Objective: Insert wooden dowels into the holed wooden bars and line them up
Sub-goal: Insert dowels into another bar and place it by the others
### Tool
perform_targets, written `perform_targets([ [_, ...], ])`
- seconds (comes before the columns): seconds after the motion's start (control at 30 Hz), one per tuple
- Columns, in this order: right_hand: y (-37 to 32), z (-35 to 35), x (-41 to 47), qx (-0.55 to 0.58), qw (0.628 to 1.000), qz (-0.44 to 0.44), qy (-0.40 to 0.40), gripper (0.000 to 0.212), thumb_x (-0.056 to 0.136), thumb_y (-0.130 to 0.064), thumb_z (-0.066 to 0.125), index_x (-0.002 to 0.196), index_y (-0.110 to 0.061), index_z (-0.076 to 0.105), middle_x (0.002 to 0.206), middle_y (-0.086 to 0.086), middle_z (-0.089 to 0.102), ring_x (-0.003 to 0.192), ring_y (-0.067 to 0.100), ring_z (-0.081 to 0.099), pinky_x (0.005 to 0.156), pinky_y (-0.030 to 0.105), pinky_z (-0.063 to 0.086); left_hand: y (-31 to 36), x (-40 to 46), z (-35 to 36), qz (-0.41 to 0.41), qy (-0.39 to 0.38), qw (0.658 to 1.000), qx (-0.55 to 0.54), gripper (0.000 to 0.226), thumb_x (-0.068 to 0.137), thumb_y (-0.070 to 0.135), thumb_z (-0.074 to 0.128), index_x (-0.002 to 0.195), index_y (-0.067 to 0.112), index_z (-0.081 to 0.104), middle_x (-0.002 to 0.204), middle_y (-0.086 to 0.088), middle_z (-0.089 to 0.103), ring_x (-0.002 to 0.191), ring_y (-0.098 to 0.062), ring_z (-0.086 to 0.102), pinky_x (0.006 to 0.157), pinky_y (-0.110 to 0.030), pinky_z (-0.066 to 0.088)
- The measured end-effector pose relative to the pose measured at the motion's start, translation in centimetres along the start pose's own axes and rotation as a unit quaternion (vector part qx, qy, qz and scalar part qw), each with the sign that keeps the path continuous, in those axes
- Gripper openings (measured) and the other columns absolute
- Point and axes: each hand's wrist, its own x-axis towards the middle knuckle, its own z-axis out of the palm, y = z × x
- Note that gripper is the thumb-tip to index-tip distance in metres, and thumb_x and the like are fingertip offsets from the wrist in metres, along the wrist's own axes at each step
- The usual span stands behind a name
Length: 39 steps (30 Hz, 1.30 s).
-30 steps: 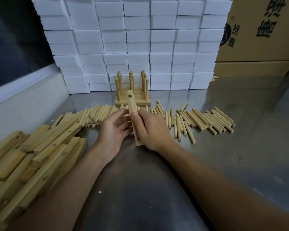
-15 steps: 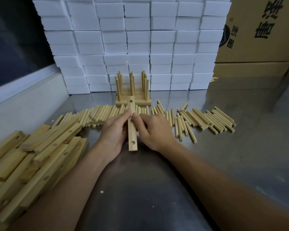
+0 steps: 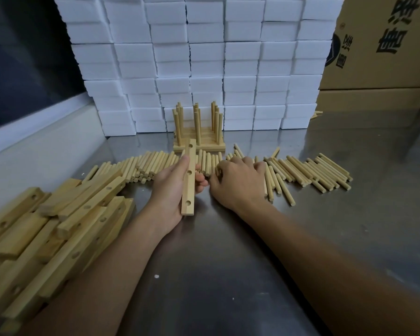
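My left hand grips a pale wooden bar with three holes, held lengthwise away from me above the metal table. My right hand has its fingers curled down onto the loose dowels spread in a row across the table; whether it pinches one is hidden. Behind them stand several finished bars side by side with upright dowels in them. A heap of empty holed bars lies at the left.
A wall of stacked white foam blocks closes the back of the steel table. Brown cardboard boxes stand at the back right. A white ledge runs along the left.
My right hand has let go of the bar and moved right onto the dowel row. My left hand now holds the bar alone, a little lower and nearer.
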Motion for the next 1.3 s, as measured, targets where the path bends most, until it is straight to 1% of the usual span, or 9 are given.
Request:
perform_targets([
  [0.23,0.3,-0.1,0.0,0.011,0.999,0.019,0.029,0.020,0.092,-0.037,0.054,0.090,-0.021,0.066,0.092,-0.001,0.066,0.101,0.025,0.056,0.103,0.048,0.032,0.1,0.0,0.1,-0.004,-0.006,1.000,0.006,0.035,0.102,0.032,0.054,0.092,0.000,0.066,0.062,-0.009,0.064,0.058,-0.020,0.065,0.058,-0.028,0.053],
  [0.4,0.2,-0.2,0.1,0.023,0.999,0.036,0.031,0.027,0.092,-0.044,0.052,0.090,-0.021,0.065,0.091,-0.001,0.066,0.099,0.024,0.057,0.098,0.045,0.033,0.2,-0.1,0.1,-0.004,-0.012,1.000,0.010,0.036,0.102,0.032,0.053,0.095,-0.001,0.065,0.063,-0.010,0.063,0.060,-0.021,0.064,0.061,-0.029,0.053],
  [0.5,0.0,-0.2,0.0,0.029,0.998,0.048,0.041,0.022,0.092,-0.033,0.043,0.085,-0.019,0.058,0.088,0.002,0.065,0.096,0.026,0.057,0.097,0.046,0.033,0.2,-0.1,0.1,-0.008,-0.012,1.000,0.009,0.036,0.102,0.032,0.053,0.097,-0.002,0.065,0.064,-0.010,0.062,0.059,-0.020,0.064,0.064,-0.031,0.052],
  [0.77,0.1,-0.2,0.2,0.018,0.998,0.057,0.020,0.009,0.087,-0.029,0.055,0.085,-0.021,0.052,0.092,0.002,0.063,0.100,0.027,0.057,0.102,0.046,0.030,0.2,0.0,-0.1,-0.012,-0.016,1.000,0.005,0.036,0.101,0.032,0.053,0.097,-0.001,0.065,0.064,-0.010,0.063,0.060,-0.020,0.065,0.064,-0.031,0.052],
  [0.97,0.1,0.1,0.3,-0.016,0.998,0.065,0.006,0.023,0.090,-0.022,0.060,0.109,-0.013,0.053,0.111,0.011,0.060,0.108,0.031,0.053,0.094,0.041,0.038,0.1,0.0,-0.2,-0.004,-0.014,1.000,0.010,0.032,0.099,0.029,0.058,0.098,-0.001,0.067,0.067,-0.011,0.066,0.063,-0.020,0.068,0.059,-0.028,0.055],
  [1.07,0.4,0.1,0.3,0.013,0.997,0.067,0.035,0.020,0.093,-0.015,0.052,0.113,-0.014,0.050,0.111,0.009,0.051,0.100,0.026,0.042,0.087,0.037,0.031,0.1,0.0,-0.2,-0.009,-0.016,1.000,0.004,0.033,0.100,0.030,0.057,0.100,-0.002,0.067,0.068,-0.011,0.065,0.064,-0.021,0.068,0.060,-0.028,0.056],
  [1.13,0.3,-0.2,0.2,0.045,0.995,0.057,0.064,0.016,0.094,-0.014,0.049,0.110,-0.016,0.049,0.107,0.006,0.046,0.093,0.021,0.035,0.086,0.036,0.030,0.1,0.0,-0.1,-0.014,-0.015,1.000,0.000,0.034,0.100,0.030,0.057,0.100,-0.002,0.066,0.068,-0.011,0.065,0.064,-0.021,0.068,0.062,-0.029,0.055],
  [1.2,0.2,-0.6,-0.1,0.086,0.991,0.028,0.101,0.006,0.098,-0.019,0.043,0.100,-0.017,0.048,0.097,0.002,0.048,0.088,0.020,0.040,0.084,0.037,0.034,0.1,0.0,-0.1,-0.014,-0.013,1.000,-0.001,0.033,0.100,0.030,0.056,0.099,-0.002,0.066,0.067,-0.011,0.064,0.062,-0.021,0.068,0.063,-0.030,0.054],
  [1.3,-0.1,-1.1,-0.7,0.197,0.973,-0.034,0.116,0.022,0.102,-0.021,0.036,0.083,-0.015,0.046,0.066,-0.003,0.048,0.061,0.022,0.048,0.063,0.037,0.033,0.1,-0.1,0.0,-0.012,-0.013,1.000,0.000,0.033,0.101,0.029,0.055,0.097,-0.002,0.066,0.065,-0.011,0.062,0.060,-0.021,0.066,0.061,-0.030,0.052],
])
